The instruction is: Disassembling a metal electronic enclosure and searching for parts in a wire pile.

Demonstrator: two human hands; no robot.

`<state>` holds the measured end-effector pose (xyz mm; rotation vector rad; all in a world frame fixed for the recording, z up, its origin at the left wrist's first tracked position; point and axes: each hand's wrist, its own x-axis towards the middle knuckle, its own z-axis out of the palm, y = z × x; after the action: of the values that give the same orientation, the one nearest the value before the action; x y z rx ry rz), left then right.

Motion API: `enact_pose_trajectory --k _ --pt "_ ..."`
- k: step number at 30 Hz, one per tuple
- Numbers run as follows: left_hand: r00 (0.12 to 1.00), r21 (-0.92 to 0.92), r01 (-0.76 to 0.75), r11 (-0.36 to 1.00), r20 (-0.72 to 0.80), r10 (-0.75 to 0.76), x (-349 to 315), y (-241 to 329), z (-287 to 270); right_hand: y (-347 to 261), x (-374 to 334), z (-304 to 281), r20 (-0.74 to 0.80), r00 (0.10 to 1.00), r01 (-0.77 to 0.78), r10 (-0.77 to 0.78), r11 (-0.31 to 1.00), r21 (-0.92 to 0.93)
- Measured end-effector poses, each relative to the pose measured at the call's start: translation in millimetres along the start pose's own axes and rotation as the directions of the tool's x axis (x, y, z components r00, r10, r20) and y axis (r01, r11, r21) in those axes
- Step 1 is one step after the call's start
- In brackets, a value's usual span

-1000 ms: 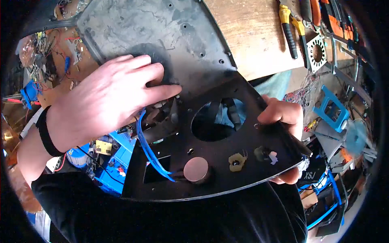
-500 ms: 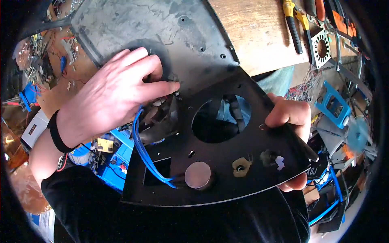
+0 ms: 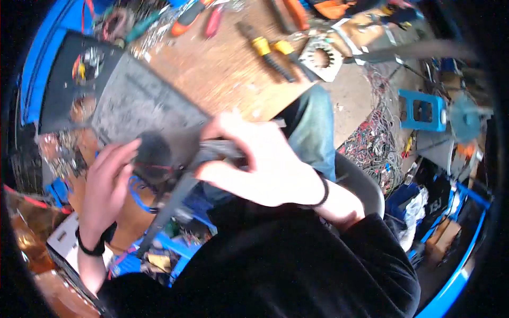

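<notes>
A dark folded sheet panel (image 3: 151, 103) stands tilted over the bench on the left, one section seen nearly edge-on as a narrow strip (image 3: 168, 212). My right hand (image 3: 260, 161) pinches the panel's near corner between thumb and fingers. Beside a round black part (image 3: 154, 153) on the panel, my left hand (image 3: 108, 185) holds nothing, its fingers apart and somewhat blurred. Whether its fingertips touch the round part I cannot tell. A loop of blue wire (image 3: 139, 195) hangs between the left hand and the strip. The panel's cut-outs are hidden from this angle.
Yellow-and-black pliers (image 3: 265, 50) and a white slotted square plate (image 3: 322, 57) lie on the wooden bench (image 3: 222, 79). A heap of wires (image 3: 374, 138) covers the floor at the right. A light-blue frame (image 3: 422, 110) stands beyond it. Blue bins (image 3: 180, 246) sit below.
The panel has turned from facing me to nearly edge-on and shifted left. My right hand moved left with it. My left hand has come off the panel's inner side and moved left and down.
</notes>
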<state>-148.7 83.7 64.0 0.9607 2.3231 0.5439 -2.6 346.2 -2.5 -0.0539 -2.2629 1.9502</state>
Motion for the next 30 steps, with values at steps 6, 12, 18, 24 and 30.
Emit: enact_pose_trajectory --k 6,12,18,24,30 --pt "0.629 -0.36 0.099 0.928 -0.7 -0.339 -121 20 -10 -7 17 -37 -0.007 1.0 0.018 -0.021 0.946 -0.323" --pt "0.787 -0.471 -0.015 0.882 -0.549 -0.28 -211 34 86 63 76 -30 -0.116 0.947 0.131 -0.299 0.689 -0.713" --pt "0.932 -0.467 0.296 0.833 -0.049 -0.359 -160 31 182 80 76 -30 -0.034 0.766 0.315 -0.642 0.421 -0.851" --pt "0.935 -0.056 0.344 0.937 0.118 -0.336 -183 -52 233 -4 -91 -186 0.131 0.966 0.234 -0.223 0.54 -0.808" --pt "0.867 0.067 0.429 0.901 0.249 -0.431 -173 -87 260 -24 -321 -253 -0.198 0.837 -0.45 0.51 0.436 -0.779"
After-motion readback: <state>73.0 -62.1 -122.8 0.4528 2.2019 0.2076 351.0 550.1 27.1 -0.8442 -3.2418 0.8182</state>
